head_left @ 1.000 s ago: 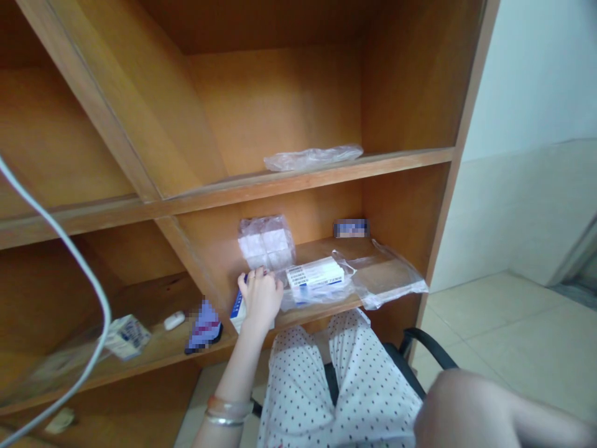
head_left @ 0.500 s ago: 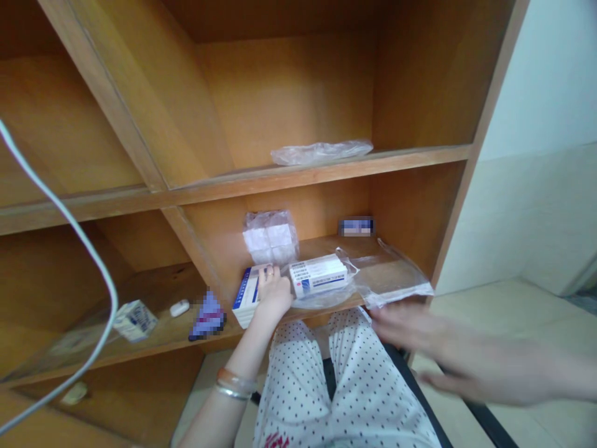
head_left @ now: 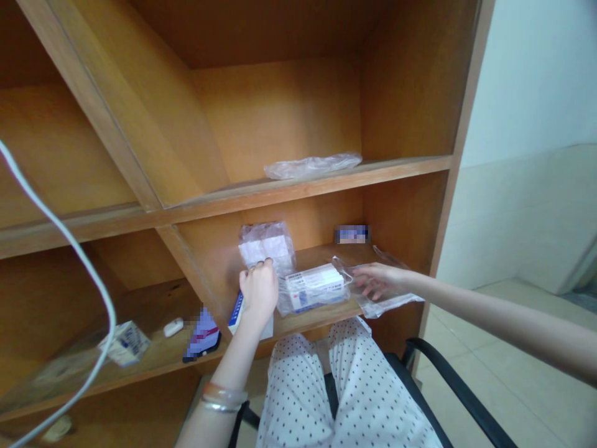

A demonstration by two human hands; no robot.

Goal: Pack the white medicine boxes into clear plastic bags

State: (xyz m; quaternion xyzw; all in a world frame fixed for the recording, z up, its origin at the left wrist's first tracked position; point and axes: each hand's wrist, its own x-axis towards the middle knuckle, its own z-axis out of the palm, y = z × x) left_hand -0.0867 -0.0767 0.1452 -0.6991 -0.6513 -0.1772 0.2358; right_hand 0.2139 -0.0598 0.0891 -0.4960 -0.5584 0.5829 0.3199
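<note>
Far left a white cable [head_left: 69,249] hangs loose across my view, in front of the left compartment, where a small carton [head_left: 125,342], a little white object [head_left: 173,326] and a blurred purple thing [head_left: 203,330] lie apart on the lower shelf [head_left: 153,364]. Past the slanted divider, my left hand [head_left: 259,289] lies on the blue and white box [head_left: 234,309] at the near left edge of the middle shelf [head_left: 317,318]. The fingers are curled close together, with the tips up against the foot of a wrapped bundle of white packs [head_left: 267,247] that leans on the back wall. I cannot tell whether the hand grips the box or only weighs on it; either way the palm keeps it from sliding off the edge. Just to the right lies a flat white box [head_left: 314,286] with a printed label and a blue stripe. It sits inside a clear bag [head_left: 394,302] whose loose end trails right and hangs over the shelf edge. My right hand [head_left: 380,279] lies on that loose end, fingers spread and flat, pinching nothing, which I judge holds the film still against the wood. A blurred label [head_left: 352,234] sits at the back, and another crumpled bag [head_left: 311,165] lies on the shelf above
</note>
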